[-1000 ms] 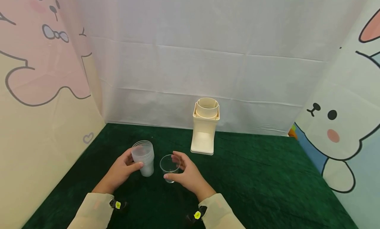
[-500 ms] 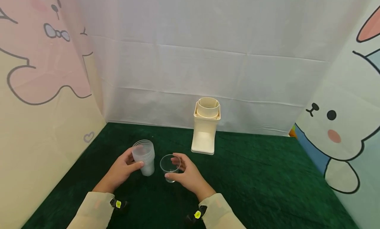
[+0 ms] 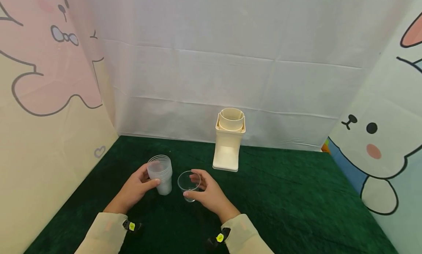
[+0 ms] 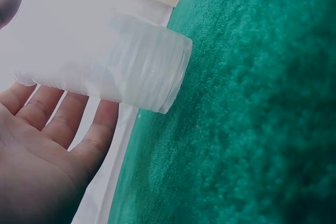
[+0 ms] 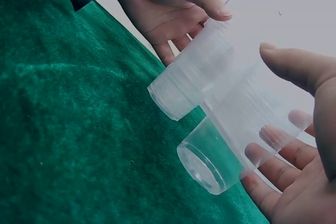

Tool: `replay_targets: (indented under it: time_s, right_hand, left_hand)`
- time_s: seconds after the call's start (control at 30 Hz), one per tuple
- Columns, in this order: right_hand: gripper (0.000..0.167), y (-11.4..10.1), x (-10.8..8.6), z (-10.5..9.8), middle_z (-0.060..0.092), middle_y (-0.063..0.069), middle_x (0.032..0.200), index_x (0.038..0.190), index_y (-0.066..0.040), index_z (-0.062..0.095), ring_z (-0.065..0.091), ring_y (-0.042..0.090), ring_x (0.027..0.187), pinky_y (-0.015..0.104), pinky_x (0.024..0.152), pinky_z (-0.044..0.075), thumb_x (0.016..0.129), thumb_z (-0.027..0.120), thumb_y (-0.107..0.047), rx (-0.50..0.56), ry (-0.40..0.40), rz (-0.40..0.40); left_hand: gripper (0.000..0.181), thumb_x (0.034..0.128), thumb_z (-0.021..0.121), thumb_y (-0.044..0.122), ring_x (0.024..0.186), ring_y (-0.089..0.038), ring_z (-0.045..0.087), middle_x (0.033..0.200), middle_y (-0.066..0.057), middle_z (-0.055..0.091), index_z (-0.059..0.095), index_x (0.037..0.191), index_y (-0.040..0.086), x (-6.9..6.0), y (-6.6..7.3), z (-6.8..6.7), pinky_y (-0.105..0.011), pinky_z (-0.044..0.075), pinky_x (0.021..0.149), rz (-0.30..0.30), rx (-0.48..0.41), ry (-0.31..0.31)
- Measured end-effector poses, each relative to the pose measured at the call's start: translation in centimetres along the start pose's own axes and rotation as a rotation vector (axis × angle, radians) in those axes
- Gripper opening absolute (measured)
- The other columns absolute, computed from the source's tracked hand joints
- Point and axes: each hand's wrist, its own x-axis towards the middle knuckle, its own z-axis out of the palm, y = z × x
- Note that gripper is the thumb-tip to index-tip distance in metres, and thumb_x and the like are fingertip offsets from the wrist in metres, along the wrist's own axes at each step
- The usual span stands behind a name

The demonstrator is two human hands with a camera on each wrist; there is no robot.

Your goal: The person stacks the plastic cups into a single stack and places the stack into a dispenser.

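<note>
In the head view, my left hand (image 3: 136, 187) holds a stack of nested plastic cups (image 3: 159, 175), thumb on the near side and fingers around the far side. The stack's ribbed, frosted lower end (image 4: 152, 64) shows in the left wrist view, close above the green cloth. My right hand (image 3: 211, 194) holds a single clear plastic cup (image 5: 210, 153) between thumb and fingers, and the fingers show through its wall. Both the cup and the stack are upright side by side, with a small gap between them in the head view. Whether their bases touch the cloth I cannot tell.
A cream plastic holder (image 3: 227, 151) with a round opening on top stands at the back of the green cloth (image 3: 296, 195), near the white curtain (image 3: 197, 74). Printed cartoon sheets hang on the left and right sides.
</note>
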Motion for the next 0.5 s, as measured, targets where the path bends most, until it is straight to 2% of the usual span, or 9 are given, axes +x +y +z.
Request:
replay_targets:
  time_s: [0.23,0.5]
  right_hand:
    - [0.064,-0.5,-0.1,-0.1,0.056,0.004,0.144,0.150,-0.025,0.046,0.051,0.025,0.135,0.051,0.115,0.038,0.094,0.077,-0.031,0.050,-0.002,0.018]
    - [0.063,-1.2,-0.2,-0.4,0.054,0.008,0.148,0.151,-0.022,0.044,0.051,0.027,0.137,0.053,0.115,0.038,0.096,0.075,-0.027,0.072,-0.016,0.003]
  left_hand:
    - [0.063,0.1024,0.067,0.025,0.132,-0.042,0.051,0.148,-0.021,0.050,0.036,0.155,0.008,0.0,0.0,0.0,-0.063,0.042,0.108,-0.001,-0.005,-0.008]
    - [0.063,0.1027,0.066,0.024,0.130,-0.040,0.052,0.148,-0.021,0.050,0.036,0.155,0.008,0.1,0.1,-0.1,-0.060,0.044,0.107,0.006,0.001,-0.011]
